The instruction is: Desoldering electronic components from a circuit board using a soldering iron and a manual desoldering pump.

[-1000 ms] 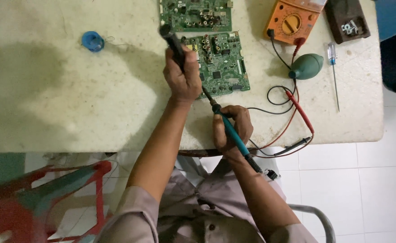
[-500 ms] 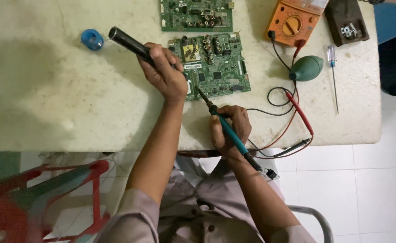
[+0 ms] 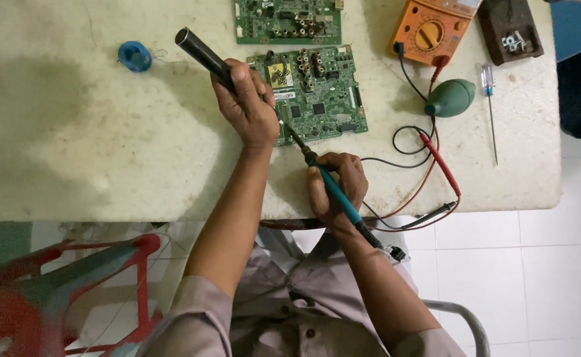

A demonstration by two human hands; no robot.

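Circuit board [image 3: 317, 99], green and crowded with components, lies flat on the counter [image 3: 72, 152] just above the centre of the frame, and both hands work at its lower left edge. The left hand [image 3: 245, 106] is clamped around a black cylindrical tool [image 3: 201, 51] that slants up toward the upper left, its lower end hidden under the fingers over the board. The right hand [image 3: 335, 188], lower and near the counter's front edge, is closed on a teal-handled soldering iron [image 3: 333, 192] whose thin dark tip reaches up-left to the board's lower edge. A second green circuit board [image 3: 287, 20] sits just above the first at the top of the frame. To the right stand an orange multimeter [image 3: 432, 30], with its red and black probe leads [image 3: 435, 158] looping down toward the counter edge, a green rubber blower bulb [image 3: 452, 98] and a small screwdriver [image 3: 490, 109]. A dark tray of screws [image 3: 509, 30] occupies the upper right corner. A blue solder spool [image 3: 135, 56] rests at upper left.
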